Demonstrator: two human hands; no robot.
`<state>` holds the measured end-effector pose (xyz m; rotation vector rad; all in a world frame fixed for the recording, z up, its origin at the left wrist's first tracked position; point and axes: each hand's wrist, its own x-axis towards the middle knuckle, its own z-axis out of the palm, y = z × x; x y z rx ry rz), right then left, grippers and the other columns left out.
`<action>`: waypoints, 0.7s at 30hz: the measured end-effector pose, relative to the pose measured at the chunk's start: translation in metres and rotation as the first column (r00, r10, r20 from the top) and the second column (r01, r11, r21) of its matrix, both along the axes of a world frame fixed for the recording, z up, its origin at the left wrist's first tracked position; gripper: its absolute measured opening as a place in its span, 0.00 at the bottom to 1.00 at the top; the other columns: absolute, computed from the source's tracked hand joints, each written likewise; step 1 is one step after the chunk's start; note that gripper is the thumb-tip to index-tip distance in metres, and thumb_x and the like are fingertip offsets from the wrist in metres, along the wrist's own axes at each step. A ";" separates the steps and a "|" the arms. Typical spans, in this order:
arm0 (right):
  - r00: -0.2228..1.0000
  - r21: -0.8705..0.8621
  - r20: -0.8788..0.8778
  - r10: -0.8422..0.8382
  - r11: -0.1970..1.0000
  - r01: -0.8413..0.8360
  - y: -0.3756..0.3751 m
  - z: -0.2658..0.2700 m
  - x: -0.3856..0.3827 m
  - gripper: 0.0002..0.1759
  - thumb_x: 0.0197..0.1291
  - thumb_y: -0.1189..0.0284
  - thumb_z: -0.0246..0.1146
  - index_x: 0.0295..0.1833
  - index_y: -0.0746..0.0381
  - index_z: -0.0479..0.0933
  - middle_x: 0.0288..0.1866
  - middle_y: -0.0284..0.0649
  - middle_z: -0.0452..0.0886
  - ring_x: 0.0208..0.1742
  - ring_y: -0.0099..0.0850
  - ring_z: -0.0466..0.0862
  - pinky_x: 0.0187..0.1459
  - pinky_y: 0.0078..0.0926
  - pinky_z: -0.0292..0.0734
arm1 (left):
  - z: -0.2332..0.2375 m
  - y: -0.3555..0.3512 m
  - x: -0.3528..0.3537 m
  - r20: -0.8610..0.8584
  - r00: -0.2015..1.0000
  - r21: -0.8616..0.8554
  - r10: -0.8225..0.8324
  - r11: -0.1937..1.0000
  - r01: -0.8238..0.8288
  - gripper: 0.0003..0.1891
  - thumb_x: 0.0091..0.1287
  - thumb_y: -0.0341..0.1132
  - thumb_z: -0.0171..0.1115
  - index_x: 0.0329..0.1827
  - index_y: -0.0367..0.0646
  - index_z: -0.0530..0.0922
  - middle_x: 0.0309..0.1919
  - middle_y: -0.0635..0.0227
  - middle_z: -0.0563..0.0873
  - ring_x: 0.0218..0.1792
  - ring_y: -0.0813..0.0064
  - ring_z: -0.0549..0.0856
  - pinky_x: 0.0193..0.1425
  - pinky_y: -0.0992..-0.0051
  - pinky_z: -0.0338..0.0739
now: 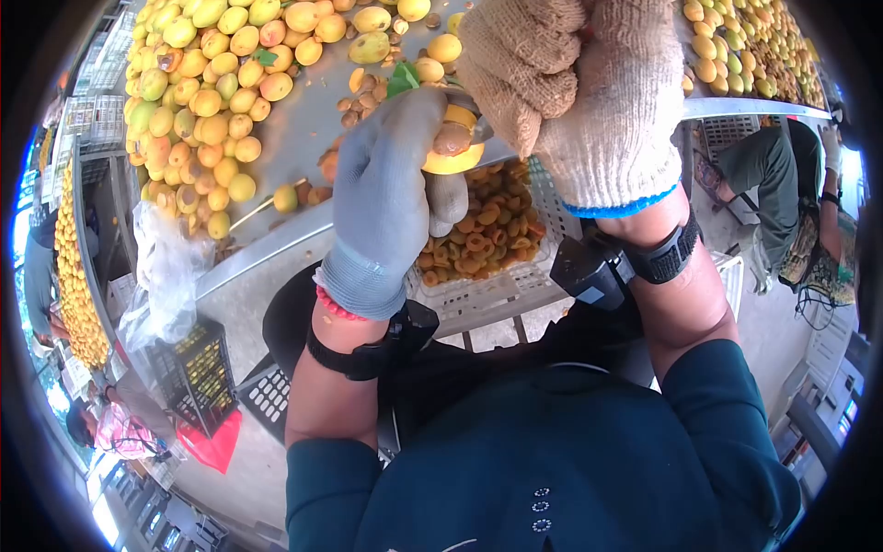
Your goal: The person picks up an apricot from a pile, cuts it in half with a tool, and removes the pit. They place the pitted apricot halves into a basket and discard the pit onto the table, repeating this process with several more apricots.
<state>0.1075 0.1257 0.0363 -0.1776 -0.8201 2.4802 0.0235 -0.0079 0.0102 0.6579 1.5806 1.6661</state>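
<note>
My left hand (391,175), in a grey glove, is closed around a cut yellow fruit (452,147) with its brown stone showing. Beside it, my right hand (612,110) wears a cream knitted glove with a blue cuff; its fingers are curled, and what they hold, if anything, is hidden. Below both hands a white crate (487,299) holds many opened orange fruit halves (487,230). Loose brown stones (366,92) and a green leaf (402,79) lie on the metal table (303,120) near my left hand.
Whole yellow fruits (207,101) are heaped on the table's left, more at the far right. A clear plastic bag (166,267) hangs at the table edge above a dark crate (198,368). One person (124,428) is at lower left, another (782,184) sits at right.
</note>
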 end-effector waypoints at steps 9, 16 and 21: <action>0.849 0.923 0.025 -0.528 0.338 0.183 0.001 -0.044 -0.015 0.07 0.56 0.74 0.62 0.40 0.61 0.74 0.31 0.37 0.78 0.32 0.35 0.80 0.32 0.31 0.74 | -0.002 0.007 0.005 0.190 0.967 -0.097 0.171 0.983 -0.155 0.23 0.78 0.50 0.48 0.42 0.35 0.77 0.28 0.66 0.80 0.13 0.81 0.73 0.14 0.79 0.63; 0.807 0.983 -0.100 -0.583 0.068 0.171 0.006 -0.061 -0.029 0.12 0.52 0.82 0.66 0.43 0.63 0.75 0.37 0.38 0.82 0.40 0.38 0.83 0.41 0.32 0.76 | -0.023 0.014 0.007 -0.162 0.956 -0.082 0.245 0.962 -0.261 0.24 0.79 0.53 0.43 0.42 0.39 0.76 0.24 0.69 0.79 0.14 0.81 0.72 0.16 0.78 0.64; 0.801 0.983 -0.104 -0.590 0.062 0.174 0.011 -0.061 -0.033 0.09 0.55 0.77 0.66 0.42 0.63 0.76 0.34 0.37 0.82 0.37 0.35 0.83 0.39 0.30 0.76 | -0.033 0.017 0.010 -0.301 0.930 -0.018 0.211 0.974 -0.227 0.18 0.80 0.46 0.42 0.49 0.39 0.73 0.22 0.69 0.79 0.18 0.79 0.75 0.23 0.78 0.69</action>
